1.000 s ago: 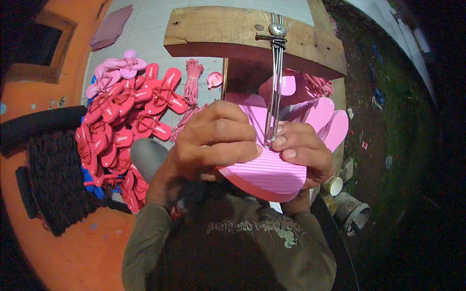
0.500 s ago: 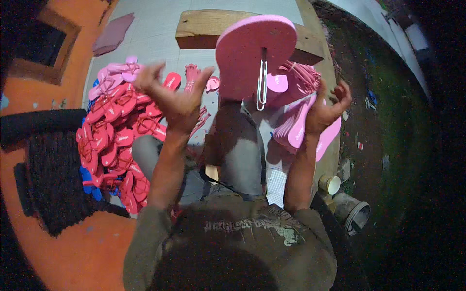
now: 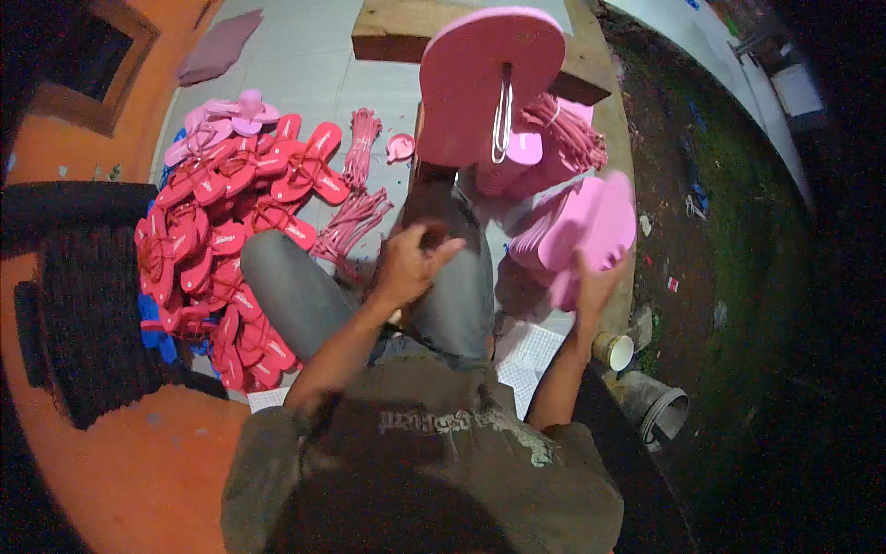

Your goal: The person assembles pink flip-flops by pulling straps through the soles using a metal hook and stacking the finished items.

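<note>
Person is sitting on the tiled floor (image 3: 305, 65), knees up, looking down at own lap. Right hand (image 3: 595, 282) is reaching out to the right side and gripping a pink sandal sole (image 3: 591, 226) by its lower edge, fingers closed round it, sole standing nearly upright; it is sitting at the near end of a stack of pink soles (image 3: 540, 240) just beside the right leg, so likely being taken from or set against that stack. Left hand (image 3: 411, 263) is hovering over the left knee, fingers loosely curled and holding nothing that can be made out; a bit blurred, so not certain.

Another pink sole (image 3: 489, 83) is hanging flat-faced toward the person on a thin metal wire tool (image 3: 503, 115) that is poking through it, the tool fixed at the wooden plank (image 3: 397, 32) ahead; this keeps the sole up with both hands free.

To the left a big heap of red finished sandals (image 3: 221, 240) is lying on the floor, a few pink ones at its far end. Bundles of pink straps (image 3: 355, 217) are lying between heap and leg, within left-hand reach; more straps (image 3: 568, 129) are sitting behind the stack on the right. A small cup (image 3: 616, 351) is standing near the right elbow.
</note>
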A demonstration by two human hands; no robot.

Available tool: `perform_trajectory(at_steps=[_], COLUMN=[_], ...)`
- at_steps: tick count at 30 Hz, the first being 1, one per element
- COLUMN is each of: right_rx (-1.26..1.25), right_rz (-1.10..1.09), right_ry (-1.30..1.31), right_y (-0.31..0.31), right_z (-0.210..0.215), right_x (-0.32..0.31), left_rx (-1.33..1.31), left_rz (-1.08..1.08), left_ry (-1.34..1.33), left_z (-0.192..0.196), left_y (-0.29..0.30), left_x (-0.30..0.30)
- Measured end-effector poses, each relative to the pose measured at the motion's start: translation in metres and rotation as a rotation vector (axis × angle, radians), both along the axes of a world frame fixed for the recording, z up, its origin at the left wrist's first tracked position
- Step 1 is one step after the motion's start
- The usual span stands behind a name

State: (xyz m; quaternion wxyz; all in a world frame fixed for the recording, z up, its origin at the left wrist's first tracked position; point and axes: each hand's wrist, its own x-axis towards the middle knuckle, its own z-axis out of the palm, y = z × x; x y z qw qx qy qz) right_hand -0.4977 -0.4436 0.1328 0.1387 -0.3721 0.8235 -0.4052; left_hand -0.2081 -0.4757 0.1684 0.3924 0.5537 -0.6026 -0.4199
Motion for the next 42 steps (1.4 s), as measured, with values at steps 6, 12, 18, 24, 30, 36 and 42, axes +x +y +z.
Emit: perform_trajectory(at_steps=[6,12,18,24,30,36,42], right_rx=[-0.051,-0.184,-0.762,-0.968,-0.992,-0.776,-0.727], right_rz=[0.453,0.879,1.069,1.032,0.762,0.281,0.331], right_ry=[-0.330,-0.665,-0.423,-0.265,-0.254,0.350,0.166], right_y=[0.038,-0.030,-0.062,-0.077,-0.084,-0.128,-0.082], right_z=[0.035,0.121,0.144,0.155,0.146,0.157,0.070], right_x=[0.127,0.116,0.133,0.142,0.136,0.146,0.158], left_rx=[-0.085,-0.376,-0.870,-0.893,-0.954,-1.103,-0.371], left_rz=[0.061,-0.284,-0.354,-0.255,-0.017,0.407,0.630], left_ry=[0.032,0.144,0.084,0.103,-0.063,-0.201,0.071], left_z=[-0.011,0.075,0.118,0.137,0.137,0.122,-0.039], left_y=[-0.004,-0.022,-0.052,-0.059,-0.073,-0.124,-0.120], left_x=[-0.019,0.011,0.021,0.017,0.005,-0.003,0.121])
